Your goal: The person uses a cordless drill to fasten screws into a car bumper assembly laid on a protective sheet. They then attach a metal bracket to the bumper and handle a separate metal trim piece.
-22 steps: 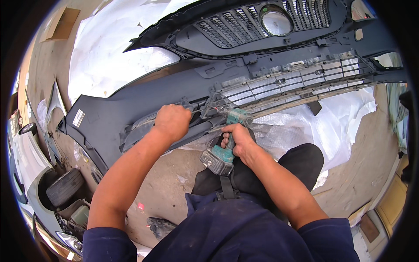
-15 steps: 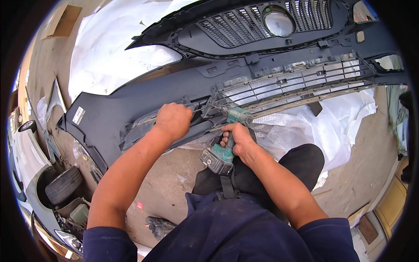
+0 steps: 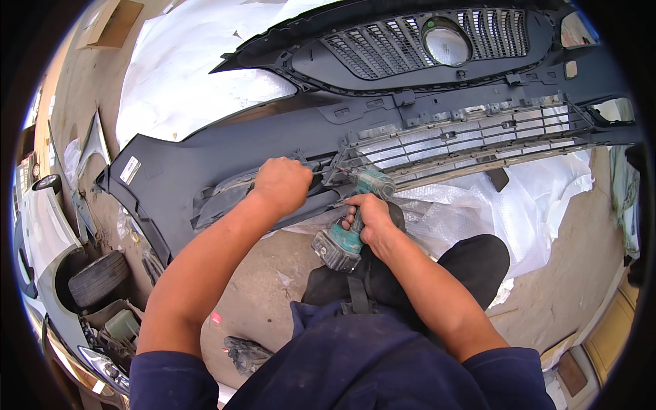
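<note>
A large dark grey car bumper (image 3: 260, 133) lies before me with its inner side up. My right hand (image 3: 372, 219) is wrapped round the handle of a teal and black cordless impact driver (image 3: 374, 183). The driver's tip points left at the bumper, near the left end of the slatted lower grille (image 3: 471, 137). My left hand (image 3: 283, 184) is closed in a fist over the black fog-lamp trim (image 3: 229, 198), just left of the driver's tip. What its fingers grip is hidden beneath the hand.
An upper grille (image 3: 383, 51) with a round centre opening lies at the far side. White wrapping sheet (image 3: 184, 75) and bubble wrap (image 3: 506, 212) spread under the bumper. At the left are a car fender (image 3: 61, 294), a tyre (image 3: 99, 279) and a cardboard box (image 3: 113, 24).
The view has shifted slightly, so the bumper appears a little further right and lower. Both hands stay at nearly the same spots on it, the driver still in my right.
</note>
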`<state>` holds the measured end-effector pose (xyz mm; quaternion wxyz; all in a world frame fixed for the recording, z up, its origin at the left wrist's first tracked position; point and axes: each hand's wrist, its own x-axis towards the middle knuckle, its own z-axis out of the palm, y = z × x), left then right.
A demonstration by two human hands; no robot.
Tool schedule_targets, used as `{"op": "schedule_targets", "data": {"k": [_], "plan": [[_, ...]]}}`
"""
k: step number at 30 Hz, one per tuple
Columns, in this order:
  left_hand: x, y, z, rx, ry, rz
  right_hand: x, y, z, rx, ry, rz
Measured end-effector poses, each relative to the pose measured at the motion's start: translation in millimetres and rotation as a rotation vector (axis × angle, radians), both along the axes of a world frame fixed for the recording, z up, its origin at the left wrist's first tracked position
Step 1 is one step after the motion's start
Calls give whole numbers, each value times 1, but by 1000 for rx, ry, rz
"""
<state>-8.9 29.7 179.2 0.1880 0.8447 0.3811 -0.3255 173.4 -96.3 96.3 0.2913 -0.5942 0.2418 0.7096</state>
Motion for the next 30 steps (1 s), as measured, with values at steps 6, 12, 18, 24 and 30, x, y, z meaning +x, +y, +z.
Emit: {"op": "schedule_targets", "data": {"k": [6,12,18,24,30], "plan": [[-6,-7,3,-19,-7,51,-1,7,8,-10,-13,46],[-11,-13,-1,-19,-34,86,-3,5,0,-71,3,33],[-14,-14,1,-37,-32,154,-8,9,6,-100,-20,57],[-12,-3,3,-57,-34,160,-14,13,6,-125,-48,28],[-6,0,6,-39,-21,108,-18,8,1,-87,-55,31]]}}
